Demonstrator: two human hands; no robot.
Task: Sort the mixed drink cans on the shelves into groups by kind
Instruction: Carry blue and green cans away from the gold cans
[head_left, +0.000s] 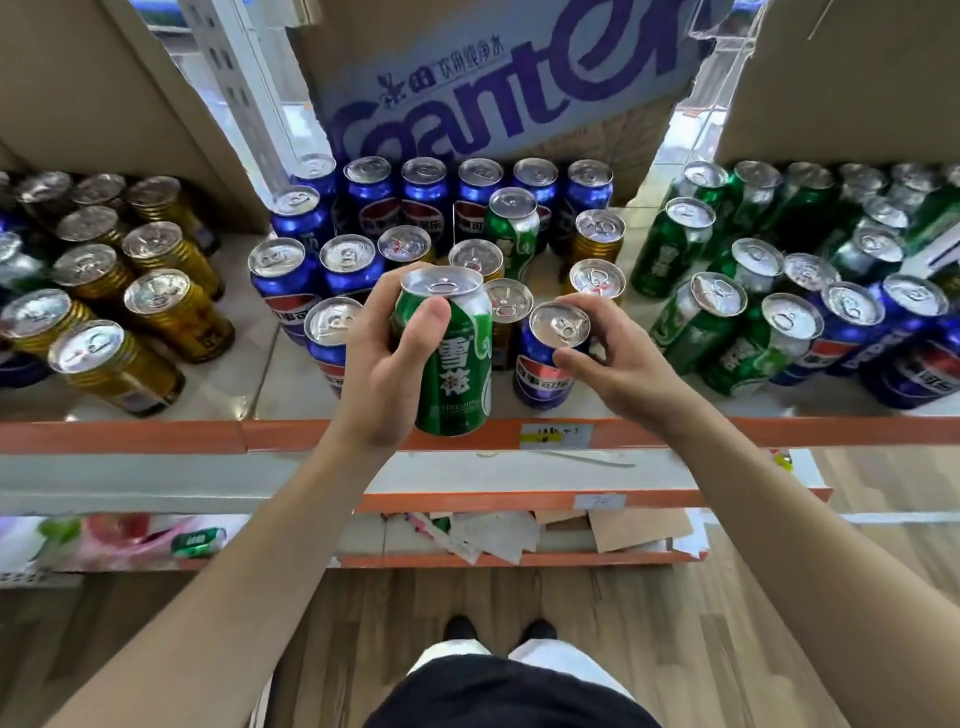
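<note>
Centre frame, the left hand (384, 364) curls fingers and thumb round a green can (457, 364), raised over the orange shelf edge (156, 434). Just right, the right hand (618, 358) pinches the rim of a standing blue can (545, 369). Beyond: gold cans (156, 306) left, green cans (727, 291) right.

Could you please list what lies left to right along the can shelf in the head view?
Gold cans, left hand, held green can, gripped blue can, right hand, green cans, far-right blue cans.

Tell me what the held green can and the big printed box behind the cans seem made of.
Green can: probably thin aluminium, glossy printed wall, bare silvery pull-tab lid. Printed box: apparently corrugated cardboard, matte, brown where unprinted.
</note>
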